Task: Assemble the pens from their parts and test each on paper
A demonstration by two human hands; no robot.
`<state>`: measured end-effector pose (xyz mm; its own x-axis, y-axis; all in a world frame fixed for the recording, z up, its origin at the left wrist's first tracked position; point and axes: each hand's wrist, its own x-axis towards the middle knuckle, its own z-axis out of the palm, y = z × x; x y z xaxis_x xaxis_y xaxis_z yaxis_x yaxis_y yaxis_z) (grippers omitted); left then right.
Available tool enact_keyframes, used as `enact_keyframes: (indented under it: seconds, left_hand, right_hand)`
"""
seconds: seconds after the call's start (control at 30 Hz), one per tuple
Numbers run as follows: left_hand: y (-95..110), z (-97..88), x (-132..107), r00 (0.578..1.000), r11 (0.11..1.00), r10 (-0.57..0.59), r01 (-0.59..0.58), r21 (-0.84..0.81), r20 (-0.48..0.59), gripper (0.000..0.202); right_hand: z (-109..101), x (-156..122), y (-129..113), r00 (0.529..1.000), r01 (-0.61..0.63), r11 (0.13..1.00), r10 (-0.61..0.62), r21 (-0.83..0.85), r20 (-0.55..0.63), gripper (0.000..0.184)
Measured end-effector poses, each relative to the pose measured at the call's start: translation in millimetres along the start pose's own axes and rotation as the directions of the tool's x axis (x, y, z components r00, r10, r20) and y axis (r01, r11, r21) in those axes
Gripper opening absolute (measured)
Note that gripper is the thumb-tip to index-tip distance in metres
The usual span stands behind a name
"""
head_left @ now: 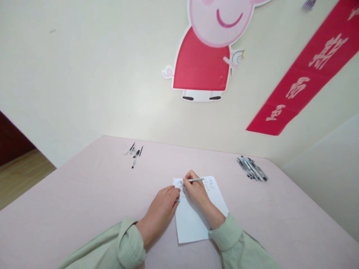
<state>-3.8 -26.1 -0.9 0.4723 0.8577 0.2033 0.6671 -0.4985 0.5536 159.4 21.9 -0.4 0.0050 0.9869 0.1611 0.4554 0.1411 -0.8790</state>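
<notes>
A white sheet of paper (pixel 196 216) lies on the pink table (pixel 84 209) in front of me, with scribbles near its top edge. My right hand (pixel 196 190) is closed round a pen (pixel 195 180), its tip on the paper's upper left part. My left hand (pixel 162 209) rests at the paper's left edge, fingers curled, with a small dark object barely showing at its fingertips. Both arms wear pale green sleeves.
A pile of several dark pens (pixel 252 169) lies at the table's far right. Several pen parts (pixel 135 152) are scattered at the far left. The cream wall behind carries a cartoon pig cut-out (pixel 204 56) and a red banner (pixel 305 74). Wooden floor (pixel 22 172) shows at left.
</notes>
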Motion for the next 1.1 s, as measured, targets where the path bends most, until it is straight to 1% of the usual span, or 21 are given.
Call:
enact_keyframes:
  seconds: [0.23, 0.33, 0.5, 0.77, 0.9, 1.1]
  left_hand:
    - [1.9, -1.8, 1.1, 1.000, 1.000, -0.004, 0.004, 0.005, 0.006, 0.015]
    - [1.7, -1.3, 1.1, 1.000, 1.000, -0.008, 0.007, 0.011, 0.011, 0.015]
    - [-1.2, 1.4, 0.1, 1.000, 1.000, 0.011, -0.011, 0.002, -0.011, 0.016]
    - [1.1, -0.8, -0.7, 1.000, 1.000, 0.015, -0.015, -0.005, -0.011, 0.017]
    - [2.7, -2.0, -0.5, 1.000, 1.000, 0.011, -0.010, 0.003, -0.007, 0.015]
    - [4.3, -3.4, 0.7, 1.000, 1.000, 0.009, -0.009, -0.021, -0.010, 0.015]
  right_hand:
    - [-2.6, 1.1, -2.6, 1.000, -0.005, 0.999, 0.006, -0.049, 0.027, 0.009]
    - [-1.6, 0.6, -0.9, 1.000, -0.008, 1.000, 0.009, -0.030, 0.019, 0.009]
    - [-0.8, 0.7, 2.4, 0.999, -0.009, 1.000, 0.009, -0.013, 0.031, 0.009]
    - [-2.1, 0.4, 1.9, 1.000, -0.013, 1.000, 0.013, -0.020, 0.012, 0.009]
    - [-0.5, -1.2, 2.0, 0.999, -0.023, 0.999, 0.022, 0.033, 0.041, 0.008]
    - [1.4, -1.6, 2.7, 0.998, -0.002, 1.000, 0.001, 0.027, 0.056, 0.010]
